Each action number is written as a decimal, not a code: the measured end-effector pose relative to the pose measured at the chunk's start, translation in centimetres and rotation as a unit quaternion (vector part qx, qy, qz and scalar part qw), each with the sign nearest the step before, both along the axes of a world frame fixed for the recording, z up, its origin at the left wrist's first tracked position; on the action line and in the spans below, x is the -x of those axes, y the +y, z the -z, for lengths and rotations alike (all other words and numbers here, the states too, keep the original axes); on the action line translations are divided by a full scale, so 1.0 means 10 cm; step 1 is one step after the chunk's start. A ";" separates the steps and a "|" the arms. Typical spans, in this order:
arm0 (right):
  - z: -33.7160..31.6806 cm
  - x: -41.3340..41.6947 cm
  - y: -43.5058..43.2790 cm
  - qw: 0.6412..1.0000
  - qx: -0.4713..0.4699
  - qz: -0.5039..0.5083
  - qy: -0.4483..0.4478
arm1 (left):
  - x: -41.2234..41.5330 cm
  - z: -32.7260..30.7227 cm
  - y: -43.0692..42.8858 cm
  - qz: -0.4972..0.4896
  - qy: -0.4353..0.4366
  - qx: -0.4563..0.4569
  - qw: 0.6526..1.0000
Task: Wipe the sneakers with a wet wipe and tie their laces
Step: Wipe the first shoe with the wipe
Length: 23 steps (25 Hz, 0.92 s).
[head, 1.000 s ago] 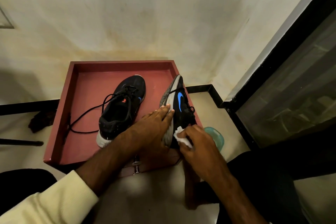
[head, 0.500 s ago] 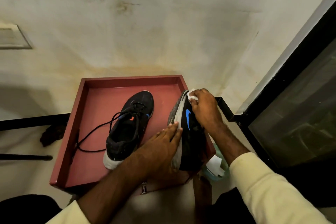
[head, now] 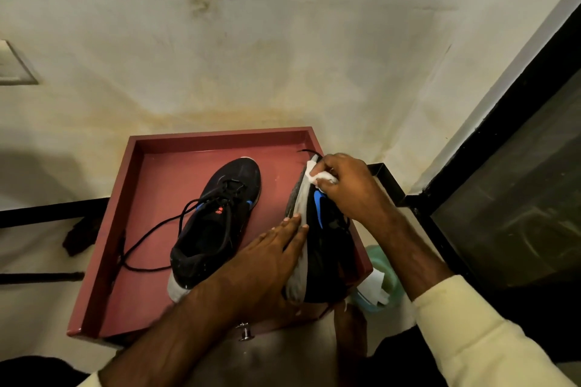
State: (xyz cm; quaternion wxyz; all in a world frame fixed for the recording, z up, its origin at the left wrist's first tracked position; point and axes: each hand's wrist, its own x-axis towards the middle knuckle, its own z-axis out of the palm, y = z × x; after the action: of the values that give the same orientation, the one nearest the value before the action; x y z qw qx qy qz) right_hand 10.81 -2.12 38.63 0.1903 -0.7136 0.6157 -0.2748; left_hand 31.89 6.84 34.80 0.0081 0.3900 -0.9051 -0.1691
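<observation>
Head view looks down on a red tray (head: 138,198) with both sneakers in it; the right sneaker (head: 327,248) is tipped on its side along the tray's right edge, sole facing left, blue logo facing up; the left sneaker (head: 217,229) sits upright beside it with its lace (head: 151,229) trailing loose across the tray floor, so tying clearly isn't done yet.

Right hand (head: 349,188) is curled shut around a bunched wet wipe (head: 317,174) and pressing it on the toe end of the tipped shoe; left hand (head: 267,261) is flat and open, fingers spread against the sole, gripping nothing, just bracing.

My take on doing this bit well: keep that left palm firm so the shoe doesn't roll; work the wipe along the pale midsole edge in short strokes; refold it when it greys, since the spare wipes (head: 374,286) sit in the green tub (head: 388,276) just off the tray's right side.

Versus a second ago: the wiping hand was back near the heel; half a second ago it had already reached the toe, and now it's pretty much the same spot; left hand hasn't budged.
</observation>
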 end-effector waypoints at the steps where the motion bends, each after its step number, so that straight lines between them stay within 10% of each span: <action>1: 0.02 -0.04 -0.05 0.999 0.030 0.029 0.007 | -0.01 0.00 0.00 0.000 0.000 -0.002 1.000; 12: -0.32 0.14 0.37 0.950 -0.206 -0.201 0.123 | 0.00 -0.05 0.00 -0.002 -0.024 0.000 1.000; 18: -0.38 0.17 0.47 0.843 -0.438 -0.294 0.104 | 0.01 -0.09 0.00 -0.014 -0.045 -0.003 0.999; 23: -0.47 0.31 0.47 0.954 -0.271 -0.128 -0.011 | -0.07 -0.15 0.01 -0.037 -0.067 -0.010 0.997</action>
State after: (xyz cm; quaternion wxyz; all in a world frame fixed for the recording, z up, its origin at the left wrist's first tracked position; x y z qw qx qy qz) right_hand 7.68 2.60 43.29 0.4167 -0.7050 0.5685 -0.0786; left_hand 32.56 6.92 36.27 -0.0504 0.4337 -0.8868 -0.1517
